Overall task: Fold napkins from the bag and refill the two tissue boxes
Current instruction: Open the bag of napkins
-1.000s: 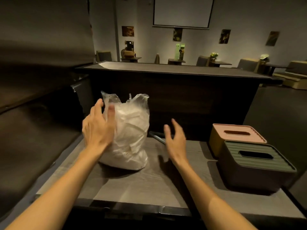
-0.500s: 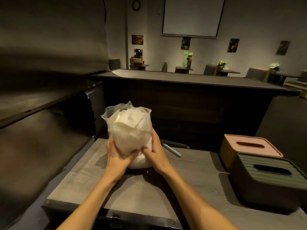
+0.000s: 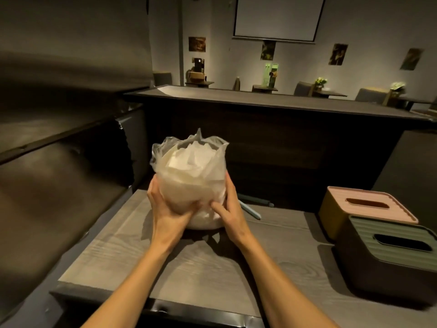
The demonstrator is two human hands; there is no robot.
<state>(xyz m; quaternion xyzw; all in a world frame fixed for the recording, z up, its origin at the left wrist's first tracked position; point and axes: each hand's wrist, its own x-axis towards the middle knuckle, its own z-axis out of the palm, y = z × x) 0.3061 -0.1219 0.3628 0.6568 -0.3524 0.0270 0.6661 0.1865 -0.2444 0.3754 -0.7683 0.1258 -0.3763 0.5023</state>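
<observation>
A: Table (image 3: 146, 266) first, one, grey wood grain, biggest thing near us. One dark counter (image 3: 272, 100) behind it.

B: Boxes?

A: Two tissue boxes, right side of the table, touching or nearly so. One green-lidded box (image 3: 387, 254) nearer, dark body, ribbed lid, one oval slot. One pink-lidded box (image 3: 364, 209) behind it, yellowish body, one oval slot. Can't see inside either slot.

B: Bag?

A: One clear plastic bag (image 3: 191, 176), upright, mouth open at the top, mid-table toward the far edge. Stuffed with white napkins (image 3: 189, 159), too crumpled to count. Whether the bottom is touching the table or just off it, can't tell.

B: Hands?

A: Two, bare forearms. Left hand (image 3: 165, 207) cups the bag's lower left side, fingers wrapped round the back, thumb on the front. Right hand (image 3: 230, 207) does the same on the lower right, thumb pressed into the plastic. Both grasping the bag, thumbs close together at the front.

B: Anything small?

A: Two slim stick-like things just behind the right hand: one pale blue pen-like one (image 3: 250, 211) and one darker one (image 3: 255, 201) beyond it. Can't tell exactly what they are.

B: Background?

A: One projector screen (image 3: 276, 17) on the far wall.
</observation>
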